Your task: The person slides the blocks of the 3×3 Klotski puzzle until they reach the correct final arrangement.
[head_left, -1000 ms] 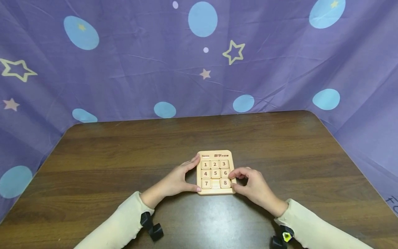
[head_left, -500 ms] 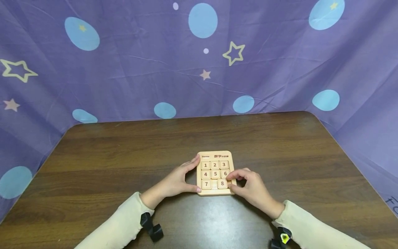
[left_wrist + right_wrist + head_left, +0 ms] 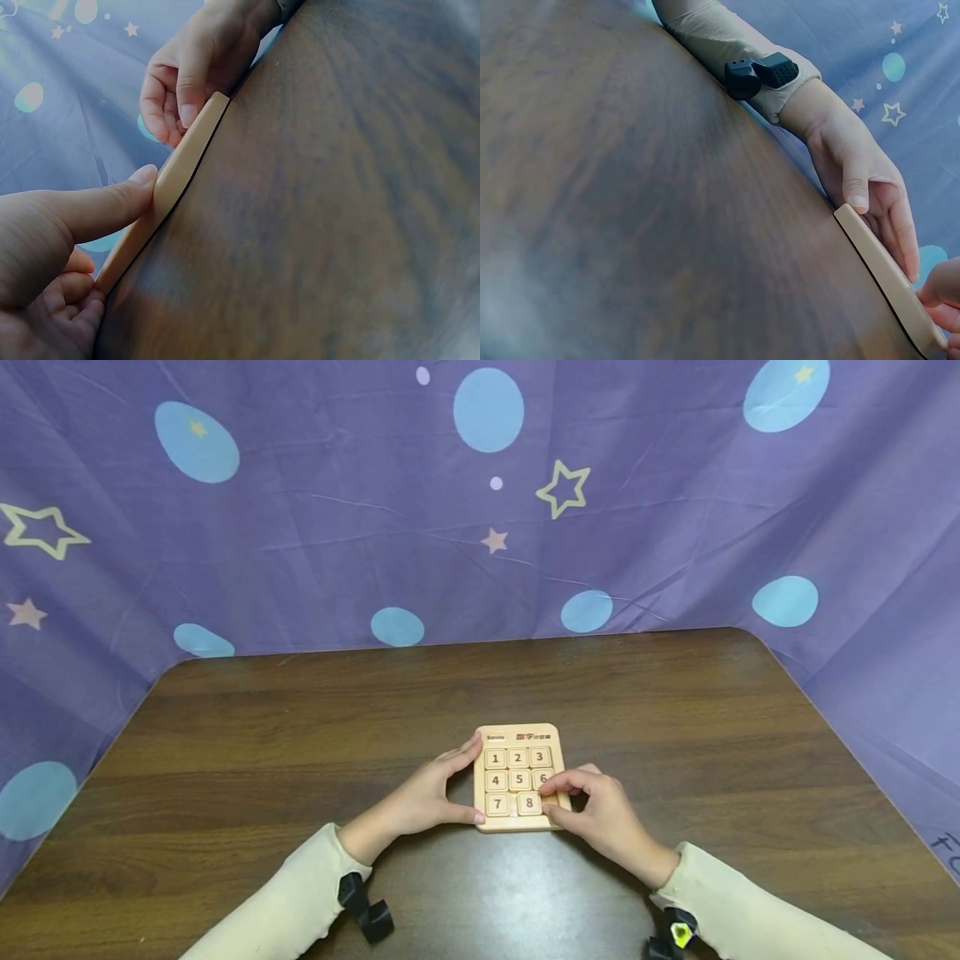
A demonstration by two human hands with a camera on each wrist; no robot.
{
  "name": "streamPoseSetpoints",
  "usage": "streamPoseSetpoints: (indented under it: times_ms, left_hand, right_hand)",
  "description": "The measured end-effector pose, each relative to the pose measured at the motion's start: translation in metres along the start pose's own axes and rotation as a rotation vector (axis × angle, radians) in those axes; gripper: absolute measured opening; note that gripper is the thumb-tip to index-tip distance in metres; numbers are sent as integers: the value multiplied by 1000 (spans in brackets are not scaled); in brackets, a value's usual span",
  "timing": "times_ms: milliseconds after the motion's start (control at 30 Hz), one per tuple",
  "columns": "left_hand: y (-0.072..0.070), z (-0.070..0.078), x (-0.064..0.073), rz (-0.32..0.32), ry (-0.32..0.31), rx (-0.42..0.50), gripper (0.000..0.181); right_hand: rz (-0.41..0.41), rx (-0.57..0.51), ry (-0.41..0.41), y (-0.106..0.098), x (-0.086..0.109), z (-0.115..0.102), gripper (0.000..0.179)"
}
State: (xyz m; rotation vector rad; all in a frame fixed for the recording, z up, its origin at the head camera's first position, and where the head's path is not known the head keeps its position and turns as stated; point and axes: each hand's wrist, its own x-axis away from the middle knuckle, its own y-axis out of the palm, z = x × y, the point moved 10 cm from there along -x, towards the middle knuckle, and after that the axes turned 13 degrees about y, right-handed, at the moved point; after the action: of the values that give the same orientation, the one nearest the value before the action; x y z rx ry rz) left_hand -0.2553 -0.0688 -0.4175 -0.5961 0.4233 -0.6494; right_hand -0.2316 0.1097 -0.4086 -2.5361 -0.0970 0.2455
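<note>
A light wooden number slide puzzle [image 3: 521, 824] lies flat on the table, its tiles numbered 1 to 8. My left hand [image 3: 427, 789] holds the puzzle's left side, thumb at the lower corner and fingers at the upper one. The left wrist view shows that thumb [image 3: 124, 202] against the frame's edge. My right hand [image 3: 611, 814] reaches over the right side, its bent index finger and thumb spread apart at the right edge of the 8 tile [image 3: 528, 803]. This tile sits between the bottom middle and bottom right places. The index fingertip partly covers the 6 tile [image 3: 542, 777].
A dark brown wood-grain table [image 3: 337, 710] stretches around the puzzle. Behind it hangs a purple cloth [image 3: 315, 527] with stars and blue dots. Black wrist devices [image 3: 365, 907] sit at both pale sleeves.
The 8 tile has slid left from the bottom right place, with my right hand moving left along with it. My left hand stays at the puzzle's left side.
</note>
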Motion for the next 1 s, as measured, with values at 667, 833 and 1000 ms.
streamPoseSetpoints:
  times_ms: [667,833,1000]
  left_hand:
    - [1,-2,0,-2,-6,5,97]
    - [2,-2,0,-3,-2,6,97]
    - [2,-2,0,-5,-10,18,98]
  right_hand:
    - [-5,-12,9,5,-2,-4,21]
    - [3,-13,10,5,-2,-4,22]
    - [12,-16,-11,6,-2,-5,22]
